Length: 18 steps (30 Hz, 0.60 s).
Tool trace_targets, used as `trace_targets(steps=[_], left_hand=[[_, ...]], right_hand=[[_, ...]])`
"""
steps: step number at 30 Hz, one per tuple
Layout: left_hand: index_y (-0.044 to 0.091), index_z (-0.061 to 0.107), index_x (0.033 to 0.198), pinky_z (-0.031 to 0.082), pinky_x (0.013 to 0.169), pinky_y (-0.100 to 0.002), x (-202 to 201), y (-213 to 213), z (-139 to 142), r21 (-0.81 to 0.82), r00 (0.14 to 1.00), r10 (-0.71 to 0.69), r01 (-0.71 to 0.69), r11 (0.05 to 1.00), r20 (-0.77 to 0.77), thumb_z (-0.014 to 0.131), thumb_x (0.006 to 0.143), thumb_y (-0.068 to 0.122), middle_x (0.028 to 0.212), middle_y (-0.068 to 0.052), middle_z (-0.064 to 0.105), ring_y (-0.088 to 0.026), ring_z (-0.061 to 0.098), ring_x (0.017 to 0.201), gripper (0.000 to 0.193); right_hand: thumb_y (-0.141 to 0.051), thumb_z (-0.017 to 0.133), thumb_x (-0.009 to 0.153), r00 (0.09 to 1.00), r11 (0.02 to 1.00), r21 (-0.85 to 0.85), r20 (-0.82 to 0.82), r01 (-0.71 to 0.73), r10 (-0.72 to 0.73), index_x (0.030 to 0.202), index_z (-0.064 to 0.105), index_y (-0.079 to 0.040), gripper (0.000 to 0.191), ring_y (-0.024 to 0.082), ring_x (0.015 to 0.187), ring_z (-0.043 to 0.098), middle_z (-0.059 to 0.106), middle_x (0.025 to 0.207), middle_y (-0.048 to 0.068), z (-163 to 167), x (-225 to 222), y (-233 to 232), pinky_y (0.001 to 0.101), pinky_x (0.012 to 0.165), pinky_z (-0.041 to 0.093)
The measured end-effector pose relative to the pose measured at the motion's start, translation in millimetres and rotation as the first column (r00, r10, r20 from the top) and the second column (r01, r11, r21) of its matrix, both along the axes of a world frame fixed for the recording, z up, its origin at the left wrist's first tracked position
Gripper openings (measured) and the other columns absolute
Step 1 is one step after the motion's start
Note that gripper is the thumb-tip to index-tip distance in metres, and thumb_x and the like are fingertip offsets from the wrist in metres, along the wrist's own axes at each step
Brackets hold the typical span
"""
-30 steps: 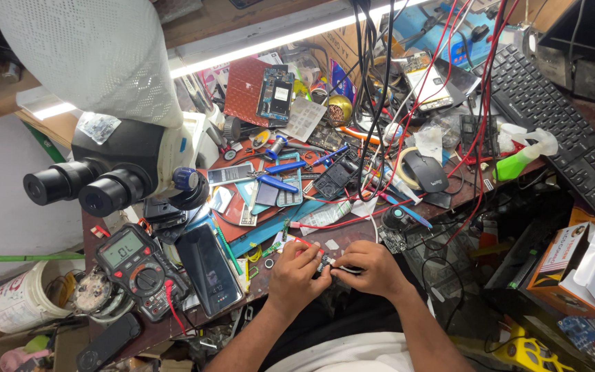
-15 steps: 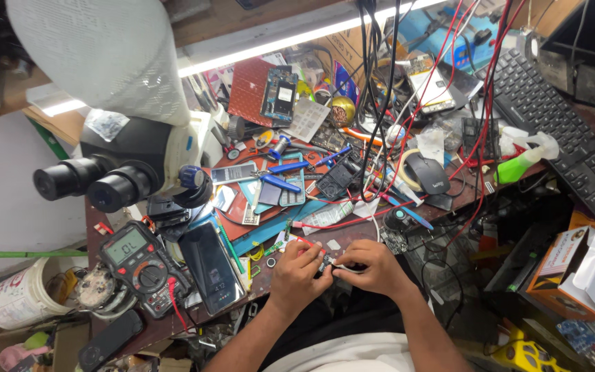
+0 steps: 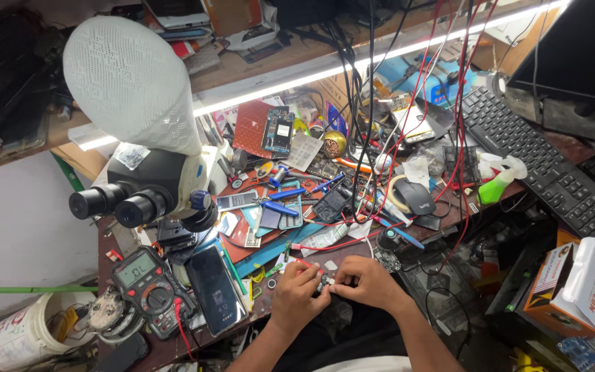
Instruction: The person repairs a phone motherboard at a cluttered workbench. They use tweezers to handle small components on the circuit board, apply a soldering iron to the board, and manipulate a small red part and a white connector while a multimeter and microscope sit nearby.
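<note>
At the lower middle of the frame, the left hand [image 3: 296, 295] and the right hand [image 3: 368, 282] meet at the front edge of a cluttered workbench [image 3: 173, 348], fingertips pinched together around a small part [image 3: 325, 281] held between them; the part is too small to tell what it is, and both hands are closed on it with the fingers curled tight. A red wire [image 3: 325, 246] runs across the bench just above the hands. To the left of the hands lies a dark phone [image 3: 215, 288], face up, and further left sits a meter [image 3: 147, 281] with a dial and a grey screen. A microscope [image 3: 147, 187] with two eyepieces stands in the left half of the frame, under a white mesh cover [image 3: 131, 81]. At the upper right a black keyboard [image 3: 538, 164] lies slantwise, with a green spray bottle [image 3: 498, 183] near its lower edge and a dark mouse [image 3: 414, 196] to the left of that. A white bucket [image 3: 25, 337] sits in the lower left corner.
</note>
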<state>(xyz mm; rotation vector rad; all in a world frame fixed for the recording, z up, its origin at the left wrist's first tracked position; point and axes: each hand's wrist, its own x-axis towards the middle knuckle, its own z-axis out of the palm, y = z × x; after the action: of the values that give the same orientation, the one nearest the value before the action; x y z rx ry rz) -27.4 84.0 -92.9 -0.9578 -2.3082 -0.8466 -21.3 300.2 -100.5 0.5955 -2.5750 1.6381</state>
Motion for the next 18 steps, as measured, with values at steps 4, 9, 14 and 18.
trace_targets(steps=[4,9,14,18], left_hand=[[-0.003,0.077,0.093,0.058,0.08,-0.035,1.6,0.1,1.8,0.001,1.0,-0.003,0.003,1.0,-0.006,0.083,0.068,0.015,0.107,-0.01,0.076,-0.024,0.066,0.097,0.031],[-0.003,0.077,0.092,0.058,0.081,-0.037,0.3,3.3,2.5,0.001,1.0,-0.002,0.002,1.0,-0.031,0.084,0.066,0.015,0.107,-0.01,0.076,-0.025,0.066,0.096,0.032],[-0.003,0.077,0.093,0.058,0.081,-0.035,2.0,2.2,-3.9,-0.012,1.0,0.008,-0.008,1.0,0.0,0.084,0.068,0.014,0.109,-0.01,0.076,-0.025,0.065,0.096,0.03],[-0.003,0.077,0.094,0.058,0.082,-0.036,-0.2,3.5,-3.4,-0.005,1.0,0.009,-0.009,1.0,0.002,0.084,0.068,0.014,0.108,-0.01,0.076,-0.025,0.065,0.097,0.032]], right_hand=[[-0.017,0.085,0.077,1.0,1.0,-0.013,0.0,0.027,-0.027,0.077,0.072,-0.004,0.018,0.014,0.066,0.066,0.067,0.076,0.003,-0.7,3.6,-1.8,0.0282,0.058,0.053],[-0.017,0.086,0.076,0.998,0.998,-0.031,-0.015,0.059,-0.059,0.078,0.074,-0.005,0.017,0.014,0.066,0.067,0.067,0.075,0.003,-3.0,5.4,-3.9,0.0282,0.057,0.053],[-0.016,0.084,0.079,0.997,0.999,-0.028,-0.069,0.038,-0.04,0.081,0.073,-0.006,0.015,0.014,0.067,0.066,0.068,0.079,0.002,-5.7,4.3,-4.3,0.0278,0.059,0.052],[-0.016,0.085,0.077,0.999,0.999,-0.026,-0.001,0.047,-0.047,0.08,0.074,-0.006,0.015,0.016,0.065,0.064,0.067,0.077,0.003,-7.1,2.0,-2.7,0.0293,0.057,0.052]])
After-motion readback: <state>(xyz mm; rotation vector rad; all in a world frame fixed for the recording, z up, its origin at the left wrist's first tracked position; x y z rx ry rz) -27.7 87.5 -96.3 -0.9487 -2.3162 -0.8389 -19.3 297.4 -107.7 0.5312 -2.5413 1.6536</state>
